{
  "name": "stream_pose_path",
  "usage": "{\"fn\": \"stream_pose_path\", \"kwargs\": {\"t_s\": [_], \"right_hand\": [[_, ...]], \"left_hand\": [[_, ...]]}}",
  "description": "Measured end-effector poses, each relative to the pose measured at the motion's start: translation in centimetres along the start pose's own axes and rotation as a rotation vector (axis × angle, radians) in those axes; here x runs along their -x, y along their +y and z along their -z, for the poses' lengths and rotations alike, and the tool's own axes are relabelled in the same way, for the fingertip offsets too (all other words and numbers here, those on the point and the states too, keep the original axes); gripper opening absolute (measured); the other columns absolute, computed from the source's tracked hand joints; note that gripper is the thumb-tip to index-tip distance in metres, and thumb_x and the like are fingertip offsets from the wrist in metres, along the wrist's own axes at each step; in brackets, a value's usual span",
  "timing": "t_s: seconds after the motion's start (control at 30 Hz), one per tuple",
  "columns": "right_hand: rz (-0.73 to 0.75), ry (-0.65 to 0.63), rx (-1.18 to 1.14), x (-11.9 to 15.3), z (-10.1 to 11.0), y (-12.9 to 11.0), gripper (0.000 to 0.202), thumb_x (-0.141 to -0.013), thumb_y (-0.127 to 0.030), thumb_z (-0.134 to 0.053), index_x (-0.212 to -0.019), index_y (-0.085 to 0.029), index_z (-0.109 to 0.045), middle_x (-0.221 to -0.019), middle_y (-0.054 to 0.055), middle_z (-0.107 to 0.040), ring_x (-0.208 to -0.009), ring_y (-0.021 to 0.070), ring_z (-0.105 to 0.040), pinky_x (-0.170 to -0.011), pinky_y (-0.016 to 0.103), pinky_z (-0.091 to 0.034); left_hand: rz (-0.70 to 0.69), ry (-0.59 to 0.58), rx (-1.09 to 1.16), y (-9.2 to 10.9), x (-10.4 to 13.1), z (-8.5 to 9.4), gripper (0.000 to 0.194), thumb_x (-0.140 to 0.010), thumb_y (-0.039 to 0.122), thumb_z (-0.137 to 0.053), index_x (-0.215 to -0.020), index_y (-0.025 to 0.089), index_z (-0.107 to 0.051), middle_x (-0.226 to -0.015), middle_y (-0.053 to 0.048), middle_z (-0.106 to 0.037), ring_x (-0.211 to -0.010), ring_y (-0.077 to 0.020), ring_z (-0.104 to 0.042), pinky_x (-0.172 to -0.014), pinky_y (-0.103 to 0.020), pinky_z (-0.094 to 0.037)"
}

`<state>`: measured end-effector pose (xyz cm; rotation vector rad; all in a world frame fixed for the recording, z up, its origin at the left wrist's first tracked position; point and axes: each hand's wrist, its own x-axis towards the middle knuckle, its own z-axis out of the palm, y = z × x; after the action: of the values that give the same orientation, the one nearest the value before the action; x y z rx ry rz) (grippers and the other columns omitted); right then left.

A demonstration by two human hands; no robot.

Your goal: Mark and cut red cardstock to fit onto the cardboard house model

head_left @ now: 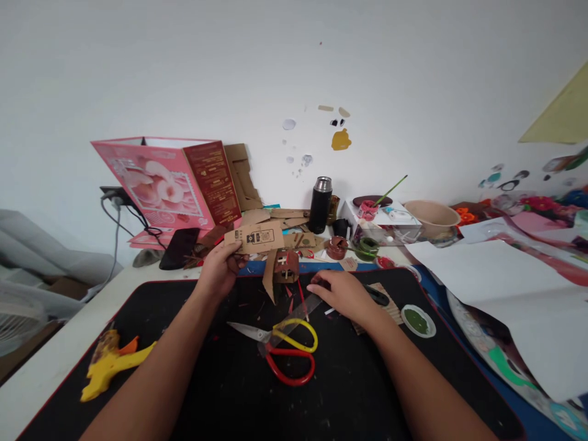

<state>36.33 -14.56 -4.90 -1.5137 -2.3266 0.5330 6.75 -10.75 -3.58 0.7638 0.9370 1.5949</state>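
Observation:
My left hand (219, 267) pinches a flat piece of brown cardboard (257, 237) with black printed symbols, raised above the mat's far edge. Curled at the upper end of a clear ruler (294, 315) is my right hand (339, 291); its grip is partly hidden. Scissors (271, 335) with one yellow and one red handle lie across the ruler, blades apart and pointing left. Between my hands stands a small brown-painted cardboard model (287, 267) with window-like cutouts, a cardboard strip (270, 278) beside it. A dark-handled tool (376, 295) and corrugated cardboard (390, 306) lie by my right wrist.
A yellow glue gun (113, 364) lies on the black mat (349, 380) at left. Behind are a pink box (160, 184), phone (179, 248), black flask (320, 205), and open paint jars (337, 246). A green-paint lid (418, 320) and white paper (505, 288) lie right.

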Motion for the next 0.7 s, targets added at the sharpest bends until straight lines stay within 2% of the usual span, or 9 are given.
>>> {"fn": "stream_pose_path", "kwargs": {"t_s": [0.47, 0.7], "right_hand": [[0.016, 0.051, 0.03, -0.2, -0.5, 0.4, 0.02, -0.105, -0.037, -0.07, -0.109, -0.02, -0.079, -0.113, 0.011, -0.083, -0.103, 0.029, -0.077, -0.086, 0.035, -0.051], [0.001, 0.169, -0.019, -0.3, -0.3, 0.3, 0.019, -0.107, -0.033, -0.066, -0.107, -0.02, -0.079, -0.111, 0.01, -0.083, -0.104, 0.0285, -0.076, -0.089, 0.036, -0.051]], "left_hand": [[0.002, -0.017, -0.086, -0.6, 0.4, 0.0, 0.037, -0.061, 0.028, -0.091, -0.088, 0.012, -0.073, -0.074, -0.004, -0.072, -0.053, -0.0128, -0.059, -0.046, -0.022, -0.043], [-0.052, -0.14, -0.256, -0.9, 1.6, -0.6, 0.034, -0.065, 0.038, -0.094, -0.085, 0.015, -0.077, -0.074, -0.003, -0.07, -0.057, -0.0137, -0.058, -0.051, -0.024, -0.045]]}}
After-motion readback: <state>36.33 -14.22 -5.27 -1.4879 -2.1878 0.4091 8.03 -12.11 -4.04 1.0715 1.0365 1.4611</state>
